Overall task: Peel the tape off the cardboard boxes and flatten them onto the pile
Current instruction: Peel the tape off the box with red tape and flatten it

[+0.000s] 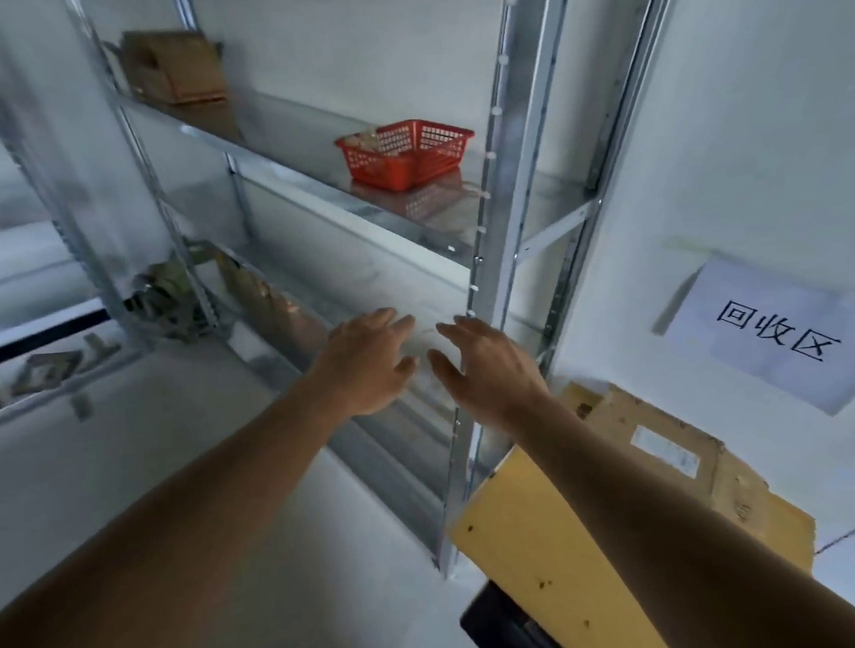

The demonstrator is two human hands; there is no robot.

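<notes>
Two bare hands reaching toward a metal shelving rack, nothing in either one.

Going left to right: far left there's a lower shelf with some blurry cardboard bits, then up high on the rack a brown cardboard box sits on the top shelf, with a red plastic basket further right on the same shelf. Lower down, more cardboard leans inside the rack, pretty blurry. Left hand and right hand hover close together in front of the middle shelf, fingers spread and relaxed, gripping nothing. Near right, flattened cardboard pile on the floor beside the rack's upright, yellowish sheet in front. On the wall above it hangs a paper sign reading 回收区.
</notes>
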